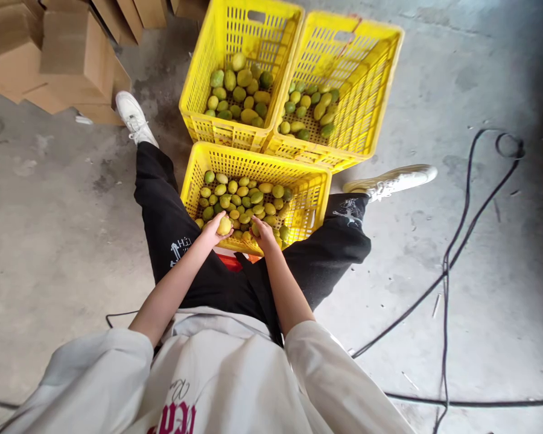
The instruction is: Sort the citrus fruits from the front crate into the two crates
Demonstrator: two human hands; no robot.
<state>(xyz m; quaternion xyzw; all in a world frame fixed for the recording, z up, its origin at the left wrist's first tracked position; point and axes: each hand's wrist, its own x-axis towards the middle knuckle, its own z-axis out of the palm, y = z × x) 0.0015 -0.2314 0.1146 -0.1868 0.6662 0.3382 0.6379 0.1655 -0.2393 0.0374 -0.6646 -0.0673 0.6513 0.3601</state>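
Note:
A yellow lemon [224, 226] rests in my left hand [214, 229], its fingers curled around it from below. Just to the right, my right hand [265, 235] is closed about a greener lemon [255, 229], partly hidden by the fingers. Both hands are over the near side of a yellow plastic crate [311, 199] between my legs. Many loose yellow and green lemons [256, 197] cover the bottom of this crate.
Two more yellow crates, a left one [199, 66] and a right one [380, 90], stand beyond the near crate with lemons inside. Cardboard boxes [72, 54] are at the upper left. Black cables [461, 253] lie across the concrete floor on the right.

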